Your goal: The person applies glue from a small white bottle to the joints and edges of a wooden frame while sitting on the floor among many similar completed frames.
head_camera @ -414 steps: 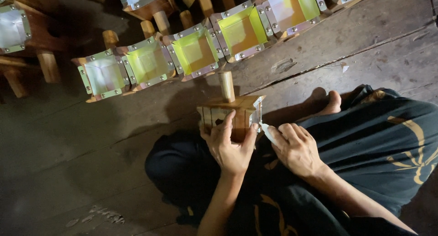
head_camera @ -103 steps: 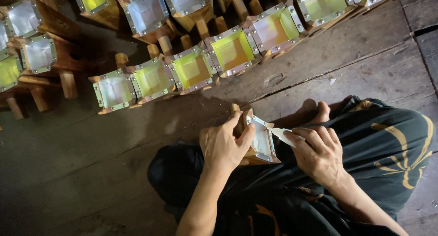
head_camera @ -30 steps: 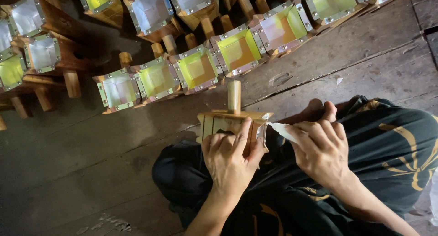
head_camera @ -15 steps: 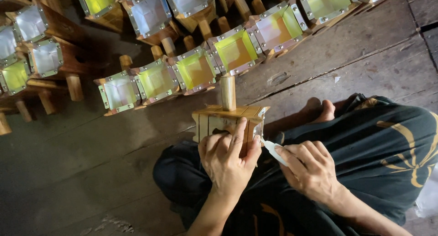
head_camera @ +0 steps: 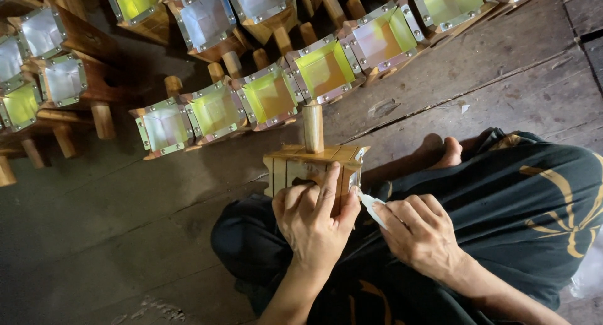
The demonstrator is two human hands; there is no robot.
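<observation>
I sit cross-legged on a wooden floor. My left hand (head_camera: 314,219) grips a small wooden box lantern (head_camera: 312,163) with a round peg handle pointing away from me, holding it against my lap. My right hand (head_camera: 422,236) pinches a small whitish flat tool or strip (head_camera: 370,208), whose tip touches the lantern's right side near a metal-edged pane. What the strip is made of is unclear.
Rows of similar wooden lanterns (head_camera: 270,96) with metal-framed yellow, green and clear panes lie on the floor planks (head_camera: 515,67) ahead and to the left. My bare foot (head_camera: 449,152) and dark trousers (head_camera: 521,199) fill the right and bottom.
Since a second ago my right hand dropped from level with the lantern's top to its lower right side. The lantern stays upright in my left hand; earlier it was turned pane-up.
</observation>
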